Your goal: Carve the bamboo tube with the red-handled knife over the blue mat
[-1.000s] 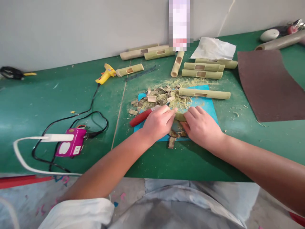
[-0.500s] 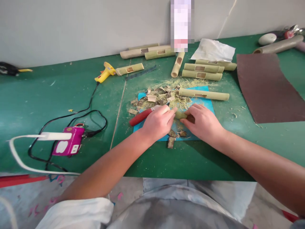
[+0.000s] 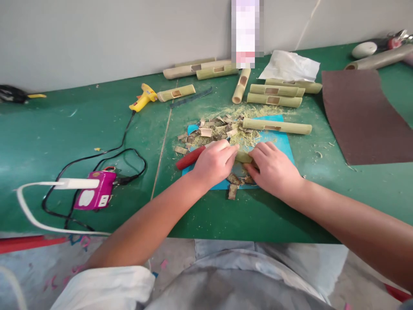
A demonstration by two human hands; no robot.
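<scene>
My left hand (image 3: 217,162) is closed over the front of a red-handled tool (image 3: 189,158); its blade is mostly hidden. The fingertips also meet the left part of a short green bamboo piece (image 3: 243,156). Wrapped round the right part of that piece is my right hand (image 3: 274,167), which covers its end. Both hands are over a blue sheet (image 3: 285,148). Bamboo chips (image 3: 206,132) and fine shavings lie just beyond them, and a few dark chips (image 3: 232,191) lie nearer me. A notched bamboo tube (image 3: 292,128) rests behind my right hand.
Notched bamboo tubes (image 3: 274,100) lie at the back, near white paper (image 3: 289,66). To the right is a brown sheet (image 3: 364,120). A yellow glue gun (image 3: 142,100), its black cord and a magenta power adapter (image 3: 105,183) occupy the left of the green table (image 3: 200,219).
My right hand has shifted slightly right and turned, so its thumb now hides the dark opening in the bamboo piece. My left hand has barely moved. The view has shifted slightly.
</scene>
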